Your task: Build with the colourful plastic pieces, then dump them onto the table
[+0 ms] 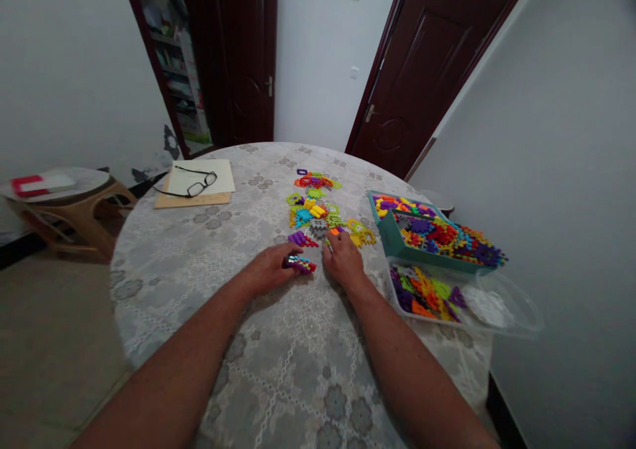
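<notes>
My left hand (271, 270) is closed around a small stack of interlocking plastic pieces (301, 264) in purple, red and light blue. Just to its right, my right hand (344, 258) rests on the near side of the loose pieces, its fingers curled down by an orange piece (336, 231); whether it grips anything is hidden. Purple and red pieces (302, 238) lie just beyond the left hand. Farther off is a spread of loose building pieces (311, 212) in yellow, blue, green and grey, with a red and green cluster (315, 181) behind it.
On the right, a teal box (422, 253) and a clear plastic tub (397, 301) hold many more pieces. Black-framed glasses (195, 189) lie on papers (223, 174) at the far left. A patterned cloth covers the round table (199, 270). Left of it stands a stool (94, 210).
</notes>
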A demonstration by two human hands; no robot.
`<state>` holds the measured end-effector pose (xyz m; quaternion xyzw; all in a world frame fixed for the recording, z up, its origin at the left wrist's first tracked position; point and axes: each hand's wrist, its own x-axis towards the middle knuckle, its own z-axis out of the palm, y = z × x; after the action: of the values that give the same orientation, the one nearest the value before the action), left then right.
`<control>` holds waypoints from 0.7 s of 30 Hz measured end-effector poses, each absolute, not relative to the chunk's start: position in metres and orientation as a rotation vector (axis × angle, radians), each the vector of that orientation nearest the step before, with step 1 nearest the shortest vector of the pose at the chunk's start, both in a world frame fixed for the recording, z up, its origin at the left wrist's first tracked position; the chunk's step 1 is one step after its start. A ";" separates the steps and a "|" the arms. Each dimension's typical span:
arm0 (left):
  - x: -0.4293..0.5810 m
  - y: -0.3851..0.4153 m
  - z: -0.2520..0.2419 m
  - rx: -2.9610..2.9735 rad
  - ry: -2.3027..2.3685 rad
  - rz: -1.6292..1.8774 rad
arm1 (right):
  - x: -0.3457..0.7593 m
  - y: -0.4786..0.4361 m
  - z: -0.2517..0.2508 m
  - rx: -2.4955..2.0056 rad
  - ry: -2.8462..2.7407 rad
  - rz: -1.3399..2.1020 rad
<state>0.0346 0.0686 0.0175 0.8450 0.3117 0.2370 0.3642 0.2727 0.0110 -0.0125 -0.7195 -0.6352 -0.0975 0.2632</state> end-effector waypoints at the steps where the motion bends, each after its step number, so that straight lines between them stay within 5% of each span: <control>1: 0.035 0.069 0.018 2.170 0.801 0.605 | 0.270 0.012 -0.011 -1.980 -1.735 -0.274; 21: 0.034 0.069 0.017 2.111 0.753 0.588 | 0.260 -0.002 0.005 -1.707 -1.674 -0.052</control>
<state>0.0340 0.0692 0.0167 0.8348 0.2977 0.2326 0.4005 0.2597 -0.0017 0.0046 -0.6643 -0.6513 -0.0203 0.3662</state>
